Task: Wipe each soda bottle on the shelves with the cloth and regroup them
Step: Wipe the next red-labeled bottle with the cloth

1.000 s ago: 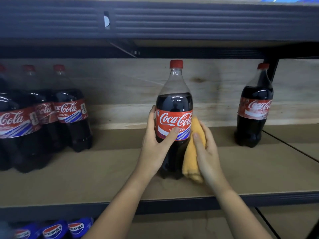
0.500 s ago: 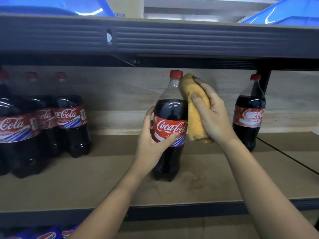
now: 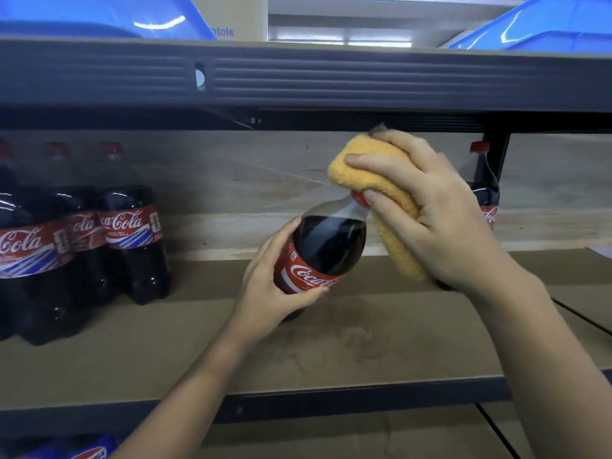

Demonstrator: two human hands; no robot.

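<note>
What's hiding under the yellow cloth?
The red cap of the tilted cola bottle peeks out under the yellow cloth. The right hand grips the cloth, which covers most of the cap.

— Where does the head view sit?
— Close before the shelf point(image 3: 298, 346), facing forward, slightly down.
— Any second view?
— None; only this wide-angle one.

"Coca-Cola" is showing in white script on the tilted bottle's red label point(image 3: 306, 271). The left group's labels point(image 3: 127, 226) are reading "Coca-Cola" too, and "PEPSI" is peeking from a blue label below point(image 3: 96, 453).
</note>
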